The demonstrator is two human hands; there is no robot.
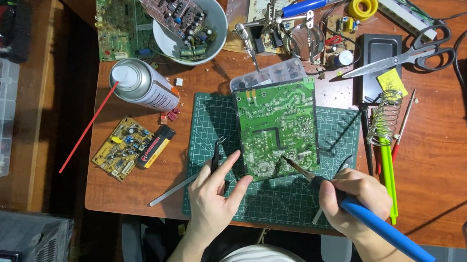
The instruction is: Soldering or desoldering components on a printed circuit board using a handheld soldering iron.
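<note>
A green circuit board point(277, 126) lies solder side up on a green cutting mat point(204, 128). My right hand point(351, 198) grips a blue-handled soldering iron point(370, 218); its tip rests on the board's lower edge. My left hand point(212, 195) lies on the mat just left of the board, thumb near the board's bottom corner, holding dark tweezers point(215, 157) that point away from me.
A spray can point(143, 84) with a red straw and a small yellow circuit board point(122, 147) lie to the left. A white bowl point(217, 31) of boards sits at the back. Scissors point(405, 56), a coiled iron stand point(385, 114) and a solder spool point(362, 5) are to the right.
</note>
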